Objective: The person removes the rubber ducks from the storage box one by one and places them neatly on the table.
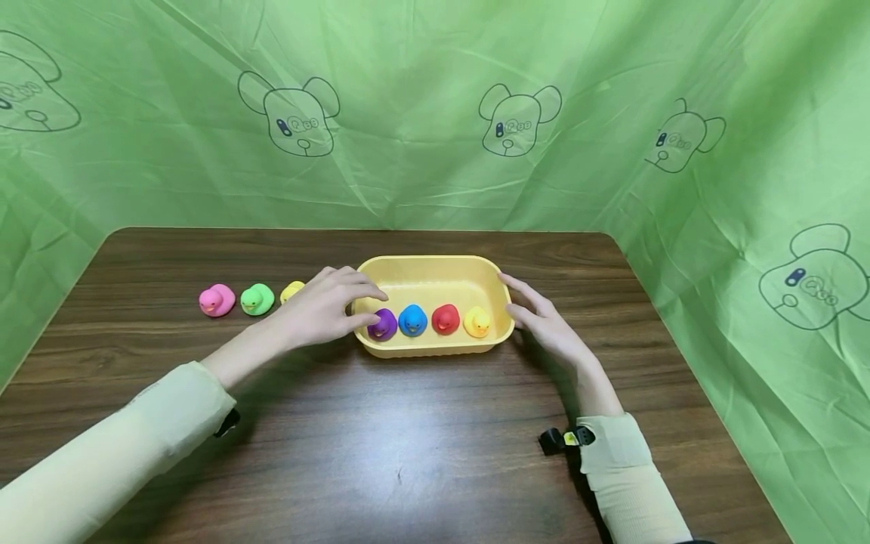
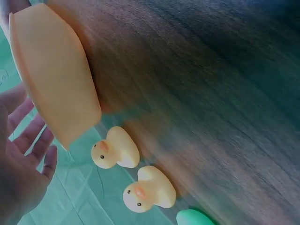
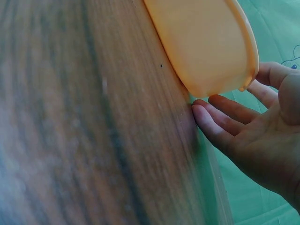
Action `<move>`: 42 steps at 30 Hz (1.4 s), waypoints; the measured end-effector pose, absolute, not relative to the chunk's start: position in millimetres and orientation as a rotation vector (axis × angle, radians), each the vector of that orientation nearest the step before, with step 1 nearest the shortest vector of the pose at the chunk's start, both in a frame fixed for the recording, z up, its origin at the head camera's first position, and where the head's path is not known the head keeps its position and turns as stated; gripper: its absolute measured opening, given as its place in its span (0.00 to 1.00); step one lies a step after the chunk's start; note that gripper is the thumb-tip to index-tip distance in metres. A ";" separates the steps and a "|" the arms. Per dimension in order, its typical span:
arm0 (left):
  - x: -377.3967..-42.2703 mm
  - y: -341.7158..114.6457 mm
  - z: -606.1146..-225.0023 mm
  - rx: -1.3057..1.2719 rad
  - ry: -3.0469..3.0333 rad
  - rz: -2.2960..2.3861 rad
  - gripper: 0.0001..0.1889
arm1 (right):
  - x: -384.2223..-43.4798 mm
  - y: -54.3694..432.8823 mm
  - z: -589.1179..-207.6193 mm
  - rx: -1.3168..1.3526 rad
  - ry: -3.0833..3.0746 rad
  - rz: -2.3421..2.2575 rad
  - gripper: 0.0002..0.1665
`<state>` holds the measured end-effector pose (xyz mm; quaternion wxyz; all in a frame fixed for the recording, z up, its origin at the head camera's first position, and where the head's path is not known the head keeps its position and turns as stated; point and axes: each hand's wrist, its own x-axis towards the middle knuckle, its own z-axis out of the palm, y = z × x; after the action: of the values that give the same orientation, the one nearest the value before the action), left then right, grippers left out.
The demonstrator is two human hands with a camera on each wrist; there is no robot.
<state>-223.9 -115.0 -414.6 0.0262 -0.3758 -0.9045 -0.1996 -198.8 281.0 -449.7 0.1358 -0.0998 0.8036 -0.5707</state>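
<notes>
To the left of the left hand, the pink duck, green duck and two yellow ducks could be toppled if the forearm swings back low. Beneath that hand's thumb, the purple duck could be nudged into the blue duck by a careless brush. Between the hands, the yellow tub, also holding a red duck and a yellow duck nearer the right hand, could slide if either end is pushed unevenly.

The left hand reaches over the tub's near end, palm down, fingers loosely spread and seemingly released; whether its thumb touches purple is unclear. The right hand's relaxed fingers rest against the opposite end, grasping nothing.
</notes>
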 end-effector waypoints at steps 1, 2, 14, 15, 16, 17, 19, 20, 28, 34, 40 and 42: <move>-224.1 -113.5 -414.8 -1.167 -2.800 -0.595 0.18 | -199.0 281.1 -449.7 -0.289 2.328 -1.653 0.34; -224.3 -112.1 -415.2 -1.168 -2.809 -0.566 0.18 | -199.0 281.1 -449.7 -0.290 2.329 -1.653 0.34; -225.2 -98.3 -415.2 -1.229 -2.806 -0.383 0.17 | -199.3 281.6 -450.8 -0.291 2.329 -1.664 0.33; -225.4 -97.2 -415.1 -1.235 -2.806 -0.373 0.16 | -199.2 281.6 -450.7 -0.291 2.330 -1.666 0.33; -225.7 -96.2 -415.1 -1.241 -2.807 -0.364 0.16 | -199.2 281.5 -450.6 -0.290 2.330 -1.666 0.33; -226.2 -95.3 -415.7 -1.247 -2.808 -0.353 0.15 | -199.1 281.4 -450.5 -0.289 2.329 -1.666 0.33; -226.4 -93.6 -415.3 -1.258 -2.814 -0.337 0.15 | -199.0 281.2 -450.3 -0.286 2.333 -1.659 0.33; -226.4 -92.8 -415.2 -1.262 -2.816 -0.329 0.14 | -199.0 281.1 -450.3 -0.285 2.334 -1.657 0.33; -226.9 -89.2 -415.8 -1.272 -2.833 -0.312 0.10 | -198.7 280.9 -450.3 -0.282 2.330 -1.656 0.33; -226.8 -89.0 -415.8 -1.270 -2.850 -0.339 0.10 | -198.4 280.4 -449.5 -0.281 2.338 -1.642 0.34; -226.4 -89.3 -415.0 -1.251 -2.864 -0.373 0.10 | -197.9 280.3 -448.9 -0.274 2.337 -1.640 0.33; -226.2 -89.6 -414.4 -1.244 -2.864 -0.380 0.10 | -198.0 280.2 -448.8 -0.275 2.333 -1.645 0.33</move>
<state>-226.2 -89.6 -414.4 -0.0020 -0.3956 -0.9105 -0.1207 -198.0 280.2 -448.8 0.1363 -0.0951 0.8059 -0.5682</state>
